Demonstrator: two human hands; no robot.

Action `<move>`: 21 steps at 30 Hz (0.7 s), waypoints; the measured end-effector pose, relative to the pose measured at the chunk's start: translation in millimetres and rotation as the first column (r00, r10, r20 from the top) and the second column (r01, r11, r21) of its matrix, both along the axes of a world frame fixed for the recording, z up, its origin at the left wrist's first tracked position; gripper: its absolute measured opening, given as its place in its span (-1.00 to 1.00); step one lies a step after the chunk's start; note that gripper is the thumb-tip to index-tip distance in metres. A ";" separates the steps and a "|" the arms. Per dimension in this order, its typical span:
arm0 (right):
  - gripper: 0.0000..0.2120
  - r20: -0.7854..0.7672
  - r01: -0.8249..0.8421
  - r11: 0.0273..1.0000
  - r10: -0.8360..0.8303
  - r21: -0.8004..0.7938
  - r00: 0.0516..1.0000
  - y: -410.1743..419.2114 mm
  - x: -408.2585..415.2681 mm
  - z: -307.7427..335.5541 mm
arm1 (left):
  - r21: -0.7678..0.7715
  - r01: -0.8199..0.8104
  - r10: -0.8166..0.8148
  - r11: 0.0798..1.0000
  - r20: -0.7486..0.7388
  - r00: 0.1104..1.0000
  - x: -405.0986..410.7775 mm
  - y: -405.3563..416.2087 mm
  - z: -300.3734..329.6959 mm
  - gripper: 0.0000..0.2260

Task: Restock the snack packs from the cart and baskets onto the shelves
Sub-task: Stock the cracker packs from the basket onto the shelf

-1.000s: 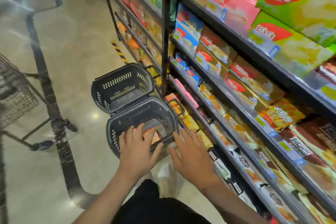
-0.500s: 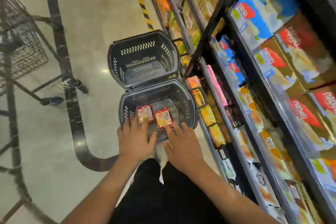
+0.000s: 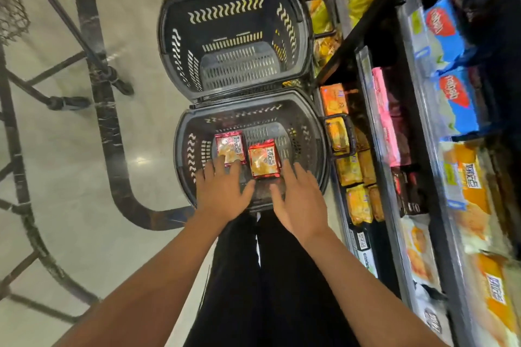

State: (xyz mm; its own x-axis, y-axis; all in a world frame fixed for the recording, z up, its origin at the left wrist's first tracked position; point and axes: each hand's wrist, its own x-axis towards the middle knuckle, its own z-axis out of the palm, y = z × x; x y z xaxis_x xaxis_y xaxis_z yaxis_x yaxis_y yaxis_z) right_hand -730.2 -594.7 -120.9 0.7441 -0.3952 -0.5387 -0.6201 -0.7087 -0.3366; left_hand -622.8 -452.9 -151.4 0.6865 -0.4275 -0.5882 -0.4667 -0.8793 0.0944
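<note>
With both hands reaching into the near basket (image 3: 318, 155), the left hand (image 3: 222, 191) has spread fingers touching one snack pack (image 3: 229, 148) while the right hand (image 3: 298, 200) hovers spread beside the other pack (image 3: 264, 158), both on the basket floor. Slick wrappers could slip from a hasty pinch, or a bumped rim could shove the basket.

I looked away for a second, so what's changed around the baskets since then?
Both hands moved down into the near black plastic basket: left hand now touches one red-and-orange snack pack, right hand is beside the other. Nothing gripped. Baskets and packs stayed put.
</note>
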 end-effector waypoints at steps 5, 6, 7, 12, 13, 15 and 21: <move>-0.33 -0.095 0.108 0.994 -0.105 0.025 0.990 -15.7 24.1 -112.2 | 0.072 -0.089 0.094 0.993 -0.064 0.994 24.0 0.9 -106.1 -0.42; -0.31 -0.074 0.122 0.992 -0.122 -0.005 0.990 -19.0 24.5 -140.9 | 0.082 -0.116 0.123 0.990 -0.079 0.989 27.8 2.4 -128.5 -0.43; -0.31 -0.058 0.136 0.991 -0.136 -0.017 0.989 -21.5 24.4 -169.1 | 0.095 -0.140 0.149 0.986 -0.095 0.984 31.7 4.9 -150.7 -0.43; -0.40 -0.317 0.203 0.973 -0.158 0.113 0.935 -29.2 37.4 -284.0 | 0.114 -0.160 0.176 0.981 -0.143 0.974 53.0 24.6 -261.6 -0.47; -0.43 -0.353 0.243 0.959 -0.178 0.147 0.918 -30.1 38.2 -308.8 | 0.107 -0.167 0.183 0.980 -0.158 0.970 58.6 28.9 -282.8 -0.47; -0.50 -0.407 0.304 0.932 -0.204 0.197 0.890 -29.1 39.8 -351.5 | 0.115 -0.166 0.185 0.979 -0.192 0.964 72.6 37.9 -323.9 -0.43; -0.39 -0.502 0.415 0.893 -0.281 0.176 0.818 -33.2 46.6 -442.6 | -0.003 -0.101 0.099 0.995 -0.160 0.982 112.3 32.1 -422.9 -0.23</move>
